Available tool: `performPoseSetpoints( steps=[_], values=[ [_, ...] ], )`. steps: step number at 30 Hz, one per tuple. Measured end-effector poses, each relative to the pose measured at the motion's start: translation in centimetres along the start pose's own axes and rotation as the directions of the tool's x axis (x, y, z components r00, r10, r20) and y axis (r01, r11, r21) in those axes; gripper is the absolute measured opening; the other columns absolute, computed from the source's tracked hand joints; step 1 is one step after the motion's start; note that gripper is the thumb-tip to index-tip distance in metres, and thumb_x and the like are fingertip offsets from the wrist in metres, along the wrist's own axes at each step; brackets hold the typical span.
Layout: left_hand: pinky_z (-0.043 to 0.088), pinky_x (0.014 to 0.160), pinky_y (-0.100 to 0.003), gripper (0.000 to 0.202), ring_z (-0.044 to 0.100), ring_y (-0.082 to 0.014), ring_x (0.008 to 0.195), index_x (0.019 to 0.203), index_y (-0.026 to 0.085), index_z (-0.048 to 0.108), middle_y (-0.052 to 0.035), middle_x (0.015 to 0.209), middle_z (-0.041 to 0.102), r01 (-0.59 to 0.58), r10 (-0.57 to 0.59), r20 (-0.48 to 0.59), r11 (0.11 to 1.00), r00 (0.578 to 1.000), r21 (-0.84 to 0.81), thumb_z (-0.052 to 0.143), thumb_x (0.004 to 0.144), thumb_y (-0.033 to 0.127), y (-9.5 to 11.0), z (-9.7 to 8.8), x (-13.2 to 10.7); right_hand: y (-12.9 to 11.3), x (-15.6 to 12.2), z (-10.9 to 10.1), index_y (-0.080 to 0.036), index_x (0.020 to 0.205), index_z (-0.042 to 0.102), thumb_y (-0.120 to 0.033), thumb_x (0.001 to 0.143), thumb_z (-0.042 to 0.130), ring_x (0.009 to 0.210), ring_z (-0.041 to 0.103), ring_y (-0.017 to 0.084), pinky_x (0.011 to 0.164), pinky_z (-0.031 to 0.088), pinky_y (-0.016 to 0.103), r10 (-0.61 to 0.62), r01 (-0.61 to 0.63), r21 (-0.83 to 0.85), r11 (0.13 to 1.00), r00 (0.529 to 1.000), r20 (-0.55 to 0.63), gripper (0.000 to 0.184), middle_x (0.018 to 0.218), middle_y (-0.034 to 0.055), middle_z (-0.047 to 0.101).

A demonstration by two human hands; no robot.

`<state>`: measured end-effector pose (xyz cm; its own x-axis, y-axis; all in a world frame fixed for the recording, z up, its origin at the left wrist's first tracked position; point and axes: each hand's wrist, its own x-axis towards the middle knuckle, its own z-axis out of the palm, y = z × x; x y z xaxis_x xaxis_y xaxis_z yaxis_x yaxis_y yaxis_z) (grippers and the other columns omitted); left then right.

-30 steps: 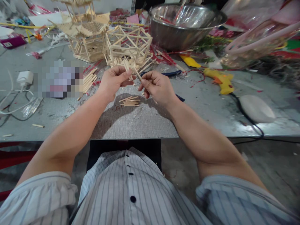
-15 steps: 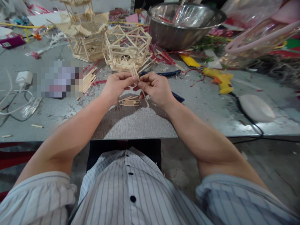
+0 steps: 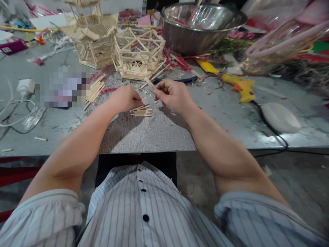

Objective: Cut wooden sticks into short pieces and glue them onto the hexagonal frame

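Observation:
My right hand (image 3: 173,92) pinches a few thin wooden sticks (image 3: 149,83), which point up and to the left. Lower down, my left hand (image 3: 125,98) is closed, with the tip of a short wooden stick (image 3: 144,99) showing at its fingers. Just under those fingers, a small pile of short sticks (image 3: 142,111) lies on the table (image 3: 154,137). Behind both hands stands an open stick framework (image 3: 138,51) with many sides. Dark-blue-handled pliers or cutters (image 3: 186,80) lie partly hidden behind my right hand.
A tiered stick pavilion (image 3: 94,41) stands at back left, near a bundle of longer sticks (image 3: 95,91). A steel bowl (image 3: 190,37) is behind. To the right are a yellow glue gun (image 3: 240,85) with a black cord and a white oval object (image 3: 281,117). A white charger (image 3: 25,85) lies left.
My hands have separated. The left has dropped down to the short-stick pile; the right keeps its sticks and has shifted slightly right. The longer stick slanting below my hands is no longer seen there.

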<state>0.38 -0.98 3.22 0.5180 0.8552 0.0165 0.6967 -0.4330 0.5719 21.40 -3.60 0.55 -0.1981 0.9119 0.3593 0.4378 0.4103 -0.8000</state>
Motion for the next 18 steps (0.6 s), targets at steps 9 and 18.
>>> performPoseSetpoints(
  steps=[9,18],
  values=[
    [0.046,0.081,-0.027,0.033,0.067,-0.0170,0.085,0.099,0.019,0.080,-0.0032,0.089,0.078,0.060,-0.043,-0.116,0.987,0.992,0.146,0.053,0.080,0.015,-0.1,-0.8,0.1,-1.8,-0.2,-0.8,-0.019,0.101,0.069,-0.033,0.094,0.057,0.076,0.061,0.020,0.066,0.035,0.031,0.118,0.014,-0.543,0.840,0.971,0.207,0.020,0.085,0.0059,0.072],
    [0.044,0.079,-0.027,0.021,0.068,-0.0179,0.087,0.094,0.021,0.080,-0.0024,0.080,0.076,-0.073,0.083,-0.067,0.986,0.994,0.150,0.063,0.083,0.027,1.6,-0.5,-0.6,-3.9,-0.8,-0.2,-0.019,0.121,0.068,-0.035,0.103,0.043,0.096,0.066,0.027,0.068,0.037,0.034,0.188,0.106,-0.779,0.618,0.942,0.278,0.035,0.111,0.0121,0.074]
  ],
)
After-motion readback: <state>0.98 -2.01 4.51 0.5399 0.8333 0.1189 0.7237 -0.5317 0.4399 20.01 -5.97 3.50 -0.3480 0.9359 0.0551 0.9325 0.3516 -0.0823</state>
